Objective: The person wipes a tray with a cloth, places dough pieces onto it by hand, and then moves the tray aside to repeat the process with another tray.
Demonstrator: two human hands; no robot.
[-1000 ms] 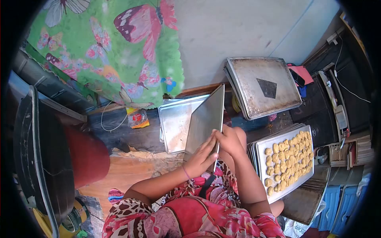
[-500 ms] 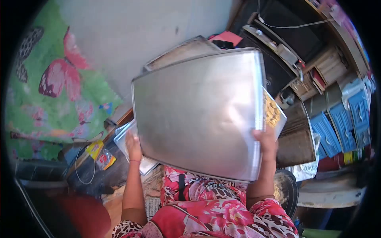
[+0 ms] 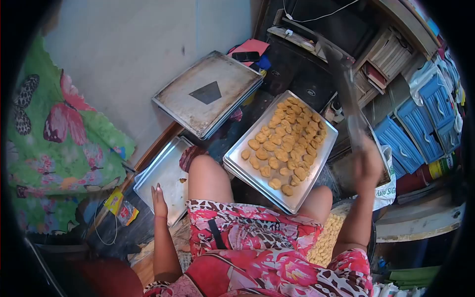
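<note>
My right hand point(image 3: 368, 166), raised on the right, has its fingers closed round a metal baking tray point(image 3: 349, 89). That tray is turned edge-on and smeared by motion. My left hand point(image 3: 159, 202) is held up with its fingers stretched out and holds nothing. Behind it lies a silver tray point(image 3: 161, 180) with a few brown crumbs on it. In front of my knees, a stack of trays point(image 3: 236, 154) is topped by one bearing several rows of brown cookie-like pieces point(image 3: 287, 141).
More stained baking trays point(image 3: 178, 94) are stacked against the wall, with a phone point(image 3: 246, 56) behind them. Pale yellow pieces point(image 3: 329, 237) lie below my right knee. Blue drawers point(image 3: 403, 143) and a wooden shelf point(image 3: 391, 52) stand at right. Yellow packets point(image 3: 114, 200) lie left.
The tray held flat between both hands has swung to the right and turned on edge in my right hand. My left hand has let go. The pieces and trays behind it are now uncovered.
</note>
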